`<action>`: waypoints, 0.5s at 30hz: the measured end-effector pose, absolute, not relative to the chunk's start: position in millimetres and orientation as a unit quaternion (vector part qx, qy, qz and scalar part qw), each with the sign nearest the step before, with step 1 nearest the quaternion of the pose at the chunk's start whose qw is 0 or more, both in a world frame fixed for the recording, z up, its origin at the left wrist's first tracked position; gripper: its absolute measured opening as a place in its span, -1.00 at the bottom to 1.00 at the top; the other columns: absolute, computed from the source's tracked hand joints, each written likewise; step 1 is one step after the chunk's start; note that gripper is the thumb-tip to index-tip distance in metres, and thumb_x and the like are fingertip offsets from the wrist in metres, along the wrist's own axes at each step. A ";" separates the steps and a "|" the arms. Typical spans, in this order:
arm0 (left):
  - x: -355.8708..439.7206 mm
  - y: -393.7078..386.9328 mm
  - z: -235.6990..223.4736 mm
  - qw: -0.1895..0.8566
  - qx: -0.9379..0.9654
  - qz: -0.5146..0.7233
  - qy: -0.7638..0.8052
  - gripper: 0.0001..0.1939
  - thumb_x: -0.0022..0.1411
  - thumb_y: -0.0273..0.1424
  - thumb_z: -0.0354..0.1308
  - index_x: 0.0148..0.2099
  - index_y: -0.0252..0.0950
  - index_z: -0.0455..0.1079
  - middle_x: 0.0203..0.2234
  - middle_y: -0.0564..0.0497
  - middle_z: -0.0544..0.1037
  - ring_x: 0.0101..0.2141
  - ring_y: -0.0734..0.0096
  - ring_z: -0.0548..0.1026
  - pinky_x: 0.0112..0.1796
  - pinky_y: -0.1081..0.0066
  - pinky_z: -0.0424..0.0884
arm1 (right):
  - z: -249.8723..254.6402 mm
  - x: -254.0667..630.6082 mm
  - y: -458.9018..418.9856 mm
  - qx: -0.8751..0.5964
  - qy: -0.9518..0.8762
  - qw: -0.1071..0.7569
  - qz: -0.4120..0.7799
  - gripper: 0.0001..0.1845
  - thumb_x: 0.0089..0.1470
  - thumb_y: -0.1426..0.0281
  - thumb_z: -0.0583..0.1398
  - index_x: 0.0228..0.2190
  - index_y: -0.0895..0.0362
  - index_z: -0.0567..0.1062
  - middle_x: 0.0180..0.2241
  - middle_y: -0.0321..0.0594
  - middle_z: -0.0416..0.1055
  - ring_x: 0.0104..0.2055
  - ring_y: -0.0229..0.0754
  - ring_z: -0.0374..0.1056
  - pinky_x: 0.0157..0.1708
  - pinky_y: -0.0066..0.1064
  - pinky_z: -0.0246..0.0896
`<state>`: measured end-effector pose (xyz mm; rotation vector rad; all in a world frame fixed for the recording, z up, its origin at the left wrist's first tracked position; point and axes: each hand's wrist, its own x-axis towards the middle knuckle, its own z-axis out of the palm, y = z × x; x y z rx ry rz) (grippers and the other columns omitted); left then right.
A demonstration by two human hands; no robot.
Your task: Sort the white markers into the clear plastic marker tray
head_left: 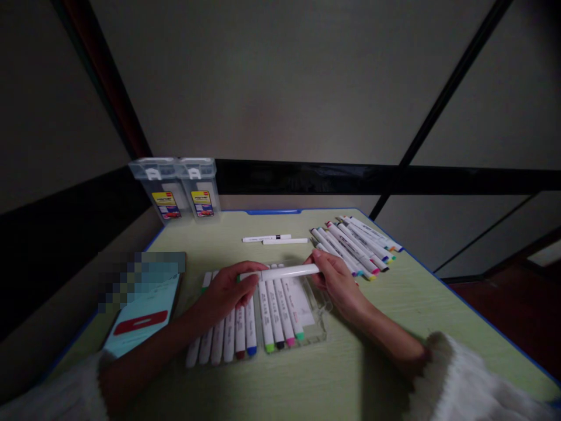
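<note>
A white marker (289,272) is held level between my two hands, above a clear plastic tray (316,338). My left hand (232,286) closes on its left end with thumb and fingers. At the other end, my right hand (335,278) pinches the marker. Beneath them in the tray lie several white markers (279,316) side by side, with green, black, pink, blue and brown ends facing me. A white paper slip (302,301) shows at the tray's right side. My left hand hides part of the row.
Several loose markers (355,245) lie in a pile at the back right. Two thin white pens (284,241) rest behind the tray. Two lidded clear boxes (199,193) stand at the back left. A tablet-like screen (144,304) lies left of my forearm. Walls close off the back.
</note>
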<state>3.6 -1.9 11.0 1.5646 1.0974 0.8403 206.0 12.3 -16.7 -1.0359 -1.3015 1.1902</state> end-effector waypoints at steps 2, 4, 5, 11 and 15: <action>4.2 -2.4 12.0 0.512 0.640 0.354 0.451 -0.70 -0.02 -0.32 -0.01 -0.22 -0.37 0.25 -0.78 0.25 0.18 -0.72 0.61 0.13 -0.64 0.56 0.05 | -16.7 206.2 12.6 -0.435 -0.529 0.528 0.503 -0.59 0.00 0.09 0.02 -0.60 0.17 0.32 -0.78 -0.45 -0.02 -0.74 -0.41 -0.18 -0.74 -0.49 -0.35; 4.2 -2.3 11.7 0.522 0.628 0.367 0.446 -0.74 -0.02 -0.33 0.01 -0.25 -0.34 0.21 -0.76 0.25 0.20 -0.70 0.61 0.15 -0.65 0.56 0.06 | -16.1 206.6 12.9 -0.433 -0.515 0.533 0.512 -0.60 -0.01 0.10 0.03 -0.60 0.17 0.32 -0.79 -0.46 -0.03 -0.74 -0.41 -0.19 -0.74 -0.49 -0.35; 4.0 -2.1 11.2 0.525 0.624 0.372 0.442 -0.76 -0.01 -0.33 0.01 -0.27 -0.33 0.20 -0.76 0.25 0.20 -0.70 0.61 0.16 -0.65 0.56 0.07 | -15.6 206.7 12.9 -0.432 -0.510 0.536 0.516 -0.61 -0.01 0.10 0.04 -0.60 0.17 0.32 -0.79 -0.46 -0.03 -0.74 -0.41 -0.20 -0.74 -0.49 -0.35; 2.0 -0.5 6.6 0.525 0.629 0.372 0.437 -0.83 0.01 -0.32 0.02 -0.35 -0.32 0.19 -0.76 0.25 0.21 -0.71 0.63 0.16 -0.66 0.57 0.09 | -12.5 205.8 11.5 -0.434 -0.500 0.537 0.522 -0.61 -0.03 0.11 0.06 -0.62 0.16 0.31 -0.80 -0.47 -0.04 -0.75 -0.41 -0.20 -0.74 -0.49 -0.36; 0.8 0.0 3.0 0.518 0.644 0.370 0.425 -0.86 0.04 -0.33 0.00 -0.37 -0.31 0.19 -0.76 0.25 0.21 -0.71 0.63 0.17 -0.65 0.56 0.11 | -12.9 205.5 11.3 -0.431 -0.498 0.539 0.525 -0.62 -0.04 0.10 0.06 -0.63 0.15 0.28 -0.80 -0.47 -0.04 -0.75 -0.42 -0.20 -0.75 -0.49 -0.36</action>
